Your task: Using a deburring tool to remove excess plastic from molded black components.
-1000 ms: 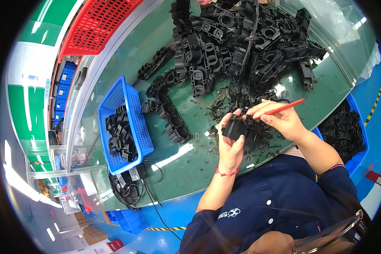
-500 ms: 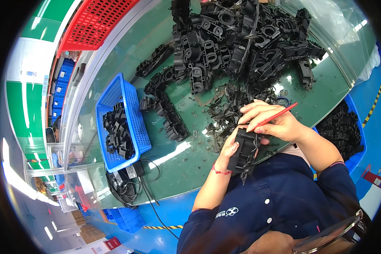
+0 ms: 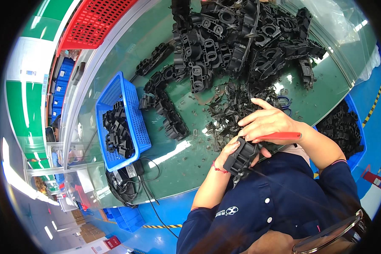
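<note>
My left hand [image 3: 227, 155] is closed around a black moulded plastic part [image 3: 242, 155] with ribs and hollows, held just in front of my body over the table's near edge. In my right hand [image 3: 271, 124] is a slim tool with a red handle [image 3: 281, 136]; its working tip is hidden by my fingers and the part. The right fingers lie against the upper end of the part. Under and beyond my hands spreads a heap of small black plastic scraps [image 3: 228, 114]. A blue loop-shaped item [image 3: 285, 101] lies just beyond my right hand.
Black moulded parts [image 3: 224, 46] are piled high at the far side of the green table [image 3: 173, 165]. A blue basket [image 3: 142, 127] of smaller black pieces stands left, beside cables [image 3: 146, 186]. Right, below the table, is a blue bin [image 3: 360, 156] of black parts. A red crate [image 3: 93, 25] sits far left.
The black part has turned and tilted in my left hand. The red handle has swung from pointing up and away to lying nearly level, and my right hand has shifted slightly.
</note>
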### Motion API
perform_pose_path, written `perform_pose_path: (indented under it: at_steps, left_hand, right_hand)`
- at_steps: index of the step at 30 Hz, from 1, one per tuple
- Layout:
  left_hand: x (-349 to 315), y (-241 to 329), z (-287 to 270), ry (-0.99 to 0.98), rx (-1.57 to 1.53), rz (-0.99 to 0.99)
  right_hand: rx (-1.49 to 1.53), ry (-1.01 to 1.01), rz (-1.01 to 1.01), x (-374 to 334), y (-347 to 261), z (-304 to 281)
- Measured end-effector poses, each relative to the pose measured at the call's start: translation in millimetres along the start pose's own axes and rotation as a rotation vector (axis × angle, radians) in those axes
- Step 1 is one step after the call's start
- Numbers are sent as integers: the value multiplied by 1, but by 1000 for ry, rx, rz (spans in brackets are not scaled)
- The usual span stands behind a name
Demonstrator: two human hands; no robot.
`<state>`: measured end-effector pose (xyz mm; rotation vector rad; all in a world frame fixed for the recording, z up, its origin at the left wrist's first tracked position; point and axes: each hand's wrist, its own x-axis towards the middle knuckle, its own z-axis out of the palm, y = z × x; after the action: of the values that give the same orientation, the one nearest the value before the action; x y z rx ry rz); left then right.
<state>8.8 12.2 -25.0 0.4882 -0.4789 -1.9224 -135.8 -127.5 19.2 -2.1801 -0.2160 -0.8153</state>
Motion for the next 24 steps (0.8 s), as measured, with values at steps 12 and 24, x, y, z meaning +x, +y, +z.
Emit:
perform_pose_path:
  at_steps: [12,24]
  left_hand:
    - [6,-5,15,-133,-138,-185]
    - [20,10,-1,308,-67,126]
  right_hand:
    - [-418,390,-127,-9,11,-13]
    - [278,280,433,0,-10,-9]
